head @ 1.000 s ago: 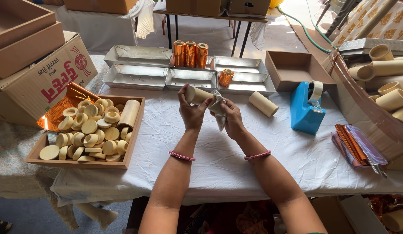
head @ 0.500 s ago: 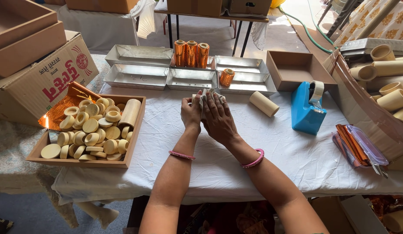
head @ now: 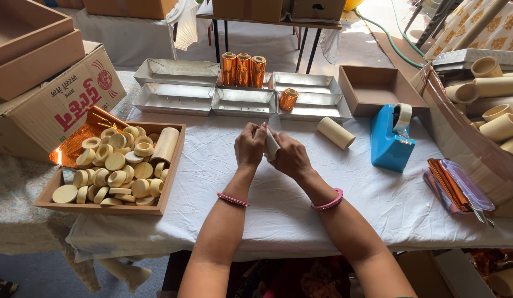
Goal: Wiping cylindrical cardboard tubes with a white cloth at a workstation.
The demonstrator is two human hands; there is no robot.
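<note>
1. Both hands meet over the middle of the worktop (head: 300, 204), which is covered w/ a white cloth.
2. Left hand (head: 250, 146): fingers curled in, closed round one end of a small pale piece (head: 272, 144); most of it is hidden, so can't tell exactly what it is.
3. Right hand (head: 291, 157): fingers bent, pressed vs the same pale piece from the other side; hands touching each other. Pink bangle on each wrist.
4. Pale piece sits betw. the two hands, lifted just above the cloth.
5. Left of the hands: shallow wooden tray (head: 171, 176) full of cream round caps (head: 115, 171), plus one cream tube (head: 165, 144) lying along its right wall.
6. Beyond the hands: row of silver foil trays (head: 242, 102); three copper-foil-wrapped tubes (head: 243, 69) upright behind, a fourth copper tube (head: 288, 99) just right of them.
7. Right: bare cream tube (head: 335, 132) lying on cloth, near a blue tape dispenser (head: 390, 140). Open brown box (head: 378, 88) behind it.
8. Far right edge: packet of orange foil sheets (head: 452, 185).
</note>
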